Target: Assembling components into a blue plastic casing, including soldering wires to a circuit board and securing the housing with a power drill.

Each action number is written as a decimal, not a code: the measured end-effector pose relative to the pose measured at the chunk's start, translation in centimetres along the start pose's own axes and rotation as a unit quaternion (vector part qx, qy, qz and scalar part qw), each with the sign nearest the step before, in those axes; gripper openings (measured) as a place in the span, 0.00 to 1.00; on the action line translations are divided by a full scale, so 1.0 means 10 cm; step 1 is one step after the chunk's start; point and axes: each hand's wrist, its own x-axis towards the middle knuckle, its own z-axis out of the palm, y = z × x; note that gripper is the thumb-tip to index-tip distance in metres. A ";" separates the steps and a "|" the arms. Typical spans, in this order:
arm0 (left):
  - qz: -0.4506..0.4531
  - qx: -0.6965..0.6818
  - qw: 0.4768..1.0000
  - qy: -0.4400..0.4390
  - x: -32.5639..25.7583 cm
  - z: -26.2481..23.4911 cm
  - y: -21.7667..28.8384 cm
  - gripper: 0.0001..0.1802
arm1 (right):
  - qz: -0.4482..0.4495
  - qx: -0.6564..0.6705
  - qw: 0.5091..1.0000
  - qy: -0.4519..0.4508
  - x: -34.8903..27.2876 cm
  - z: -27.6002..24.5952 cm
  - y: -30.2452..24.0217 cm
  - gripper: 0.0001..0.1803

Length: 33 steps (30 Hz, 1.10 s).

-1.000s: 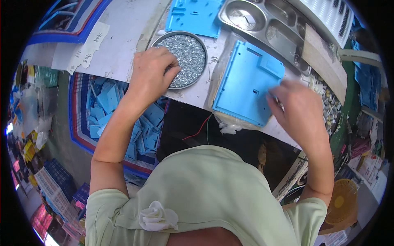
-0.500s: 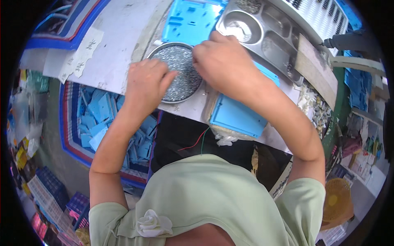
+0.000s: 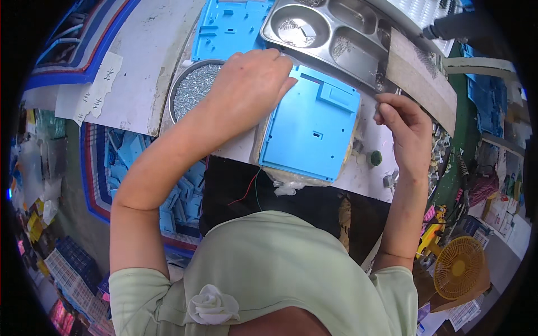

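Observation:
A blue plastic panel [image 3: 314, 126] with small holes and a raised rectangular section lies on a plastic-wrapped pad [image 3: 305, 180] in front of me. My left hand [image 3: 249, 84] is closed at the panel's upper left corner; whatever its fingertips hold is hidden. It partly covers a round dish [image 3: 173, 98] full of small shiny metal pieces [image 3: 193, 89]. To the right of the panel, my right hand [image 3: 408, 126] is raised above the table with thumb and fingers pinched together. What they hold, if anything, is too small to name.
A metal compartment tray [image 3: 322, 51] stands behind the panel, with a flat board [image 3: 420, 78] over its right side. Another blue panel [image 3: 227, 31] lies at the back. Left below the table, a striped bag [image 3: 92, 168] holds blue pieces. A round green thing [image 3: 375, 158] sits right.
Both hands have left the dish of metal pieces. The left hand moved up and right to the panel's corner; the right hand swung right, uncovering the panel. The view has shifted slightly.

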 end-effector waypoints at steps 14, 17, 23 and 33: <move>-0.075 -0.076 0.992 -0.064 0.06 -0.04 0.04 0.16 | 0.087 -0.125 0.985 -0.079 0.49 0.07 0.14 0.10; -0.089 -0.104 0.989 -0.061 -0.02 -0.15 0.05 0.15 | 0.125 -0.116 0.977 -0.126 0.56 0.04 0.09 0.11; -0.085 -0.008 0.995 -0.050 -0.63 -0.60 -0.35 0.11 | -0.039 -0.214 0.973 -0.078 0.57 0.05 -0.24 0.13; -0.128 -0.023 0.991 0.013 -1.03 -0.40 -0.44 0.10 | -0.334 -0.602 0.647 -0.329 0.66 2.07 -0.34 0.06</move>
